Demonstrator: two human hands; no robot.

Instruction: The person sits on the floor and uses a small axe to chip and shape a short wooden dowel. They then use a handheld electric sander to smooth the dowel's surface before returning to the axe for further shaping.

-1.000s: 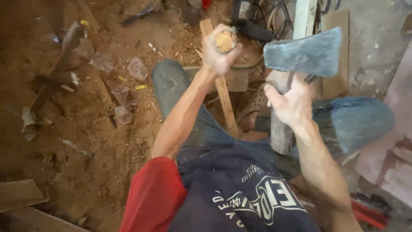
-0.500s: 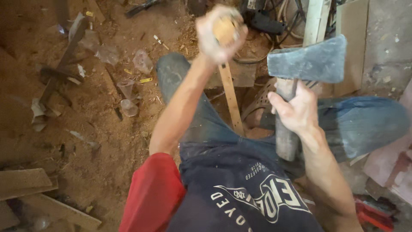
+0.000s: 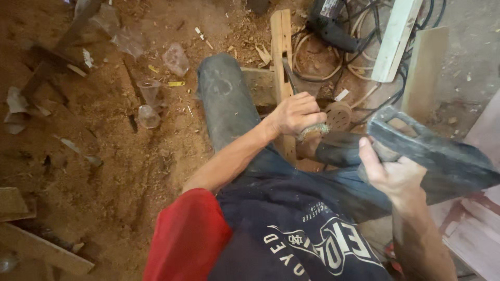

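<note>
My left hand (image 3: 296, 114) is closed around a short wooden stick, whose pale rough end (image 3: 313, 132) shows under the fingers. It rests low beside my left knee (image 3: 224, 99), against a narrow upright wooden slat (image 3: 281, 47). My right hand (image 3: 393, 174) grips a hatchet just below its head. The dark grey hatchet head (image 3: 437, 156) points to the right, close to the stick's end. The hatchet's handle is hidden behind my hand and arm.
Sawdust-covered dirt floor (image 3: 130, 171) lies to the left, strewn with crumpled clear plastic cups (image 3: 148, 106) and wood scraps. A power drill (image 3: 333, 26), tangled cables (image 3: 364, 57) and a white board (image 3: 398, 36) lie at top right. Planks (image 3: 36, 244) sit at bottom left.
My left hand has dropped from raised high to down by my knee with the stick. The hatchet has swung from upright to lying sideways, lower and nearer the stick.
</note>
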